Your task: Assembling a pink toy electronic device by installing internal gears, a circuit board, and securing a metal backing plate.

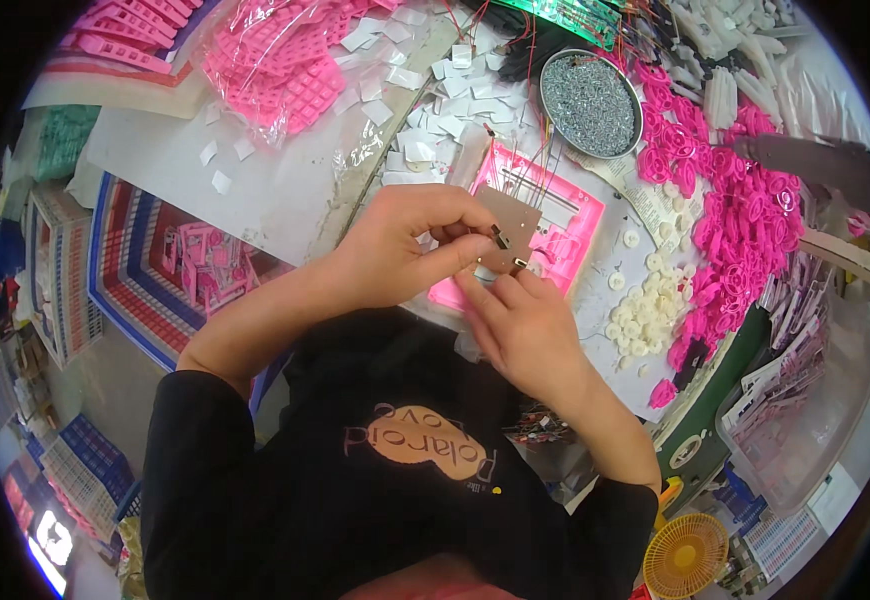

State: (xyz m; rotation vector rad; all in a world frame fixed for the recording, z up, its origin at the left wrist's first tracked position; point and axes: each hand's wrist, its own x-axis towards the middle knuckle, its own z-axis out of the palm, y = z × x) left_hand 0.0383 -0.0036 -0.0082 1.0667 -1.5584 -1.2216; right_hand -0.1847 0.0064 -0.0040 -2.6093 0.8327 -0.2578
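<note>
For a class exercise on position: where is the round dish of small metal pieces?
In the head view, the round dish is upper right of centre, between white pieces on its left and pink parts on its right.

On the black shirt (355,520) of the person there is printed lettering (417,440), appearing upside down, which stands across and around a peach-coloured shape (400,452).

One camera looks steeply down from head height as I watch — close over the workbench (175,175), with the left hand (405,245) and right hand (535,330) mid-picture and the black shirt (295,510) below them. Its wide fisheye reaches the floor (120,375) at left — straight edges bowing toward the rim.
</note>
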